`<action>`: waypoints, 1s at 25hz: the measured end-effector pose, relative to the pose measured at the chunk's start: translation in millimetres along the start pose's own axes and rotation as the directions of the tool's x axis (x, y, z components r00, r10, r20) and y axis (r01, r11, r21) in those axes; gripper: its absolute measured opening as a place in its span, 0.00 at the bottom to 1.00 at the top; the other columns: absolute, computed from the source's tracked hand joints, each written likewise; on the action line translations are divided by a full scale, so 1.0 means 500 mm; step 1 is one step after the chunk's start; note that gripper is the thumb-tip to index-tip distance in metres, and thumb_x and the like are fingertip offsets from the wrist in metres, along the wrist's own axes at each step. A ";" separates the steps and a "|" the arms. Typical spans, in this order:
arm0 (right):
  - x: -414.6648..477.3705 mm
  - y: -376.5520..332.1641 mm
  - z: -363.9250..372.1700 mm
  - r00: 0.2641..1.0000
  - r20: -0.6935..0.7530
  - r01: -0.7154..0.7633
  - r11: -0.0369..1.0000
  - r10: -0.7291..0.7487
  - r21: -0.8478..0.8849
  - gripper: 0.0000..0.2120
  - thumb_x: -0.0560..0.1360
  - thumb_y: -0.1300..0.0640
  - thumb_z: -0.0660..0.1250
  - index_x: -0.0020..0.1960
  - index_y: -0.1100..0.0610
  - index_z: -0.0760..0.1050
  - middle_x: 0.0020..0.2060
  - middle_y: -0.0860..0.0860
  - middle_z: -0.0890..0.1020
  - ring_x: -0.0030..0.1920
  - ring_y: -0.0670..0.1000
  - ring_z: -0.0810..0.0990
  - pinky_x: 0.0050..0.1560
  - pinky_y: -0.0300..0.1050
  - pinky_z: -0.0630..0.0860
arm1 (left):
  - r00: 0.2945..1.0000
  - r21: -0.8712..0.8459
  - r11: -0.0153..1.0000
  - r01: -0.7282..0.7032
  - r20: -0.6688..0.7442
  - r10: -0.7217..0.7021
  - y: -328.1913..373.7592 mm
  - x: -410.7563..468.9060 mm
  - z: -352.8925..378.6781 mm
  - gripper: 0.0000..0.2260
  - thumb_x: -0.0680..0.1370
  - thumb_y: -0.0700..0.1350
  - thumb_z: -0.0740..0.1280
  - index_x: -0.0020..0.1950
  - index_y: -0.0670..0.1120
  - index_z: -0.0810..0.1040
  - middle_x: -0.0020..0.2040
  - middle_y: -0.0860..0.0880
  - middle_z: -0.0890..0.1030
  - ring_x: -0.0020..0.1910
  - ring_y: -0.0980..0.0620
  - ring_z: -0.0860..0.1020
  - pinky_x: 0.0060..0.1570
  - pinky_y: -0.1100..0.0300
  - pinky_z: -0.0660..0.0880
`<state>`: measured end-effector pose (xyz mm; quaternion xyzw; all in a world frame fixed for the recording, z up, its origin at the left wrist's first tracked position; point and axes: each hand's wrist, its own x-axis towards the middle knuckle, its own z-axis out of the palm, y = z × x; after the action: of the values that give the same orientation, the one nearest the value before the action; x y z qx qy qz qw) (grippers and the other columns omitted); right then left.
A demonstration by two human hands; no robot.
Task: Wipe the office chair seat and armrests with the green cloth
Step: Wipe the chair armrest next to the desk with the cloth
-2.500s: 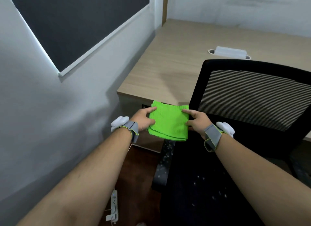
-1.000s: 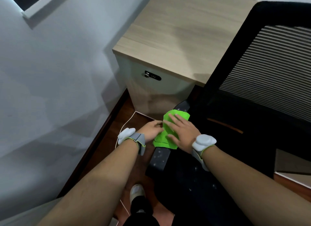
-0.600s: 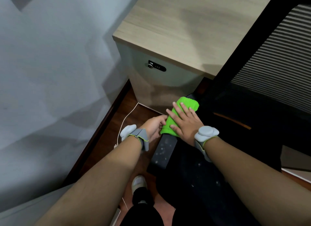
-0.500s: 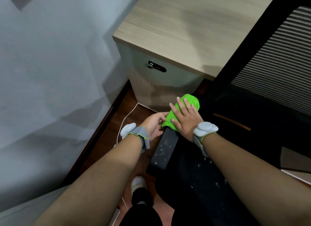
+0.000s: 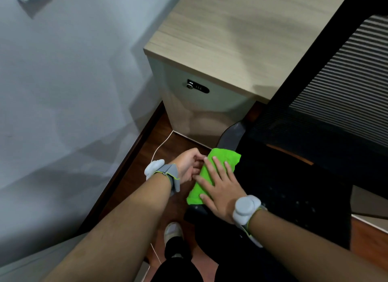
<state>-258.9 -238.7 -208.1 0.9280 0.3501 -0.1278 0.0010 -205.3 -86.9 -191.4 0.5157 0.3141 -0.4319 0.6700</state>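
Observation:
The green cloth (image 5: 224,158) lies folded over the left armrest (image 5: 232,134) of the black office chair. My right hand (image 5: 220,189) presses flat on top of the cloth with its fingers spread. My left hand (image 5: 188,163) curls against the cloth's outer edge at the side of the armrest. The armrest's far end shows bare beyond the cloth, and its near tip (image 5: 196,211) pokes out under my right palm. The black seat (image 5: 294,189) lies to the right, with the striped mesh backrest (image 5: 346,82) above it.
A wooden desk (image 5: 241,33) with a locked drawer unit (image 5: 201,105) stands just beyond the armrest. A grey wall (image 5: 73,92) closes the left side. A white cable (image 5: 161,144) runs over the dark wood floor. My shoe (image 5: 173,231) stands below the armrest.
Both hands and the cloth have slid back along the armrest toward me, and its far end is now uncovered. Earlier the cloth was held up folded between both hands.

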 end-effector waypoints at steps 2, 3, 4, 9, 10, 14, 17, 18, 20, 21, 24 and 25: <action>0.007 0.003 0.002 1.000 0.011 0.024 0.999 -0.024 0.021 0.25 0.73 0.38 0.53 0.66 0.46 0.70 0.74 0.62 0.60 0.73 0.66 0.57 0.69 0.68 0.56 | 1.000 -0.017 1.000 0.010 0.021 -0.009 0.004 0.004 -0.002 0.12 0.77 0.47 0.49 0.41 0.50 0.70 0.35 0.50 0.71 0.34 0.53 0.69 0.33 0.61 0.60; 0.016 0.016 0.002 0.999 0.007 0.038 0.999 -0.039 0.030 0.25 0.74 0.37 0.52 0.67 0.46 0.68 0.75 0.61 0.57 0.74 0.66 0.53 0.70 0.68 0.51 | 1.000 -0.021 1.000 0.005 0.020 -0.005 0.008 0.005 -0.001 0.12 0.77 0.47 0.49 0.40 0.49 0.70 0.34 0.50 0.72 0.34 0.53 0.69 0.34 0.61 0.61; 0.026 0.032 0.003 0.999 0.008 0.044 0.998 -0.044 0.041 0.26 0.74 0.37 0.51 0.69 0.46 0.66 0.76 0.60 0.53 0.75 0.65 0.48 0.71 0.66 0.46 | 1.000 -0.026 1.000 -0.004 0.013 0.005 0.014 0.008 0.003 0.12 0.78 0.48 0.49 0.40 0.50 0.70 0.34 0.50 0.72 0.34 0.54 0.69 0.34 0.61 0.62; 0.089 0.106 0.007 0.999 0.012 -0.048 0.994 0.047 0.094 0.28 0.76 0.39 0.48 0.74 0.47 0.56 0.77 0.55 0.45 0.77 0.58 0.42 0.74 0.55 0.41 | 0.981 -0.168 0.968 -0.189 -0.066 0.180 0.057 0.023 0.024 0.16 0.79 0.47 0.51 0.60 0.47 0.73 0.53 0.49 0.74 0.47 0.55 0.72 0.46 0.60 0.67; 0.106 0.122 0.006 0.996 -0.003 -0.087 0.991 0.088 0.102 0.28 0.77 0.40 0.49 0.75 0.48 0.55 0.77 0.55 0.45 0.77 0.57 0.43 0.75 0.54 0.43 | 0.976 -0.208 0.953 -0.219 -0.062 0.211 0.066 0.026 0.024 0.19 0.79 0.47 0.51 0.65 0.45 0.72 0.59 0.48 0.74 0.53 0.53 0.73 0.49 0.58 0.68; 0.161 0.148 0.000 0.957 -0.013 -0.285 0.945 0.291 0.161 0.28 0.79 0.44 0.50 0.76 0.52 0.49 0.77 0.56 0.42 0.77 0.57 0.41 0.75 0.53 0.43 | 0.971 -0.215 0.947 -0.240 -0.032 0.238 0.075 0.022 0.023 0.21 0.79 0.48 0.51 0.71 0.44 0.65 0.70 0.46 0.69 0.63 0.49 0.71 0.56 0.57 0.68; 0.158 0.121 -0.008 0.911 0.002 -0.404 0.890 0.413 0.209 0.32 0.78 0.42 0.50 0.76 0.55 0.45 0.76 0.60 0.40 0.76 0.59 0.40 0.74 0.54 0.42 | 0.979 -0.156 0.967 -0.202 -0.013 0.202 0.058 0.015 0.025 0.21 0.79 0.48 0.50 0.71 0.44 0.66 0.67 0.47 0.71 0.56 0.54 0.72 0.55 0.58 0.67; 0.145 0.104 -0.009 0.901 -0.005 -0.422 0.879 0.434 0.219 0.34 0.77 0.40 0.50 0.76 0.56 0.44 0.76 0.61 0.41 0.76 0.60 0.40 0.74 0.55 0.42 | 0.982 -0.131 0.973 -0.188 -0.008 0.189 0.054 0.012 0.025 0.22 0.79 0.49 0.50 0.71 0.45 0.67 0.65 0.47 0.72 0.52 0.55 0.73 0.53 0.59 0.67; 0.111 0.064 -0.004 0.896 -0.001 -0.434 0.876 0.444 0.212 0.40 0.74 0.36 0.51 0.76 0.58 0.42 0.75 0.64 0.42 0.76 0.62 0.40 0.74 0.56 0.43 | 0.989 -0.072 0.987 -0.146 0.000 0.146 0.044 0.008 0.021 0.22 0.79 0.50 0.50 0.70 0.44 0.68 0.62 0.48 0.73 0.47 0.56 0.73 0.47 0.61 0.66; 0.099 0.049 -0.003 0.894 0.005 -0.441 0.877 0.448 0.192 0.43 0.73 0.34 0.52 0.76 0.59 0.43 0.75 0.65 0.43 0.76 0.63 0.41 0.75 0.56 0.44 | 0.991 -0.047 0.990 -0.130 0.003 0.131 0.041 0.006 0.019 0.22 0.79 0.50 0.50 0.69 0.44 0.69 0.62 0.48 0.73 0.45 0.55 0.73 0.45 0.60 0.66; 0.107 0.058 -0.013 0.886 0.001 -0.457 0.873 0.464 0.172 0.43 0.71 0.32 0.53 0.76 0.59 0.49 0.74 0.67 0.48 0.75 0.64 0.44 0.75 0.56 0.43 | 0.994 0.019 0.994 -0.106 -0.009 0.106 0.039 0.005 0.016 0.23 0.79 0.51 0.51 0.70 0.44 0.69 0.66 0.46 0.73 0.42 0.55 0.72 0.55 0.56 0.66; 0.119 0.076 -0.014 0.894 0.012 -0.442 0.878 0.448 0.182 0.42 0.72 0.32 0.52 0.76 0.58 0.48 0.75 0.66 0.47 0.76 0.64 0.43 0.74 0.56 0.41 | 0.995 0.035 0.994 -0.103 -0.014 0.103 0.042 0.011 0.018 0.23 0.79 0.51 0.51 0.70 0.45 0.69 0.69 0.47 0.72 0.45 0.55 0.73 0.58 0.54 0.64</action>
<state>-189.4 -228.3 -218.7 0.9816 0.1146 -0.1409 -0.0586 -184.1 -95.0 -184.6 0.5460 0.2848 -0.3982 0.6799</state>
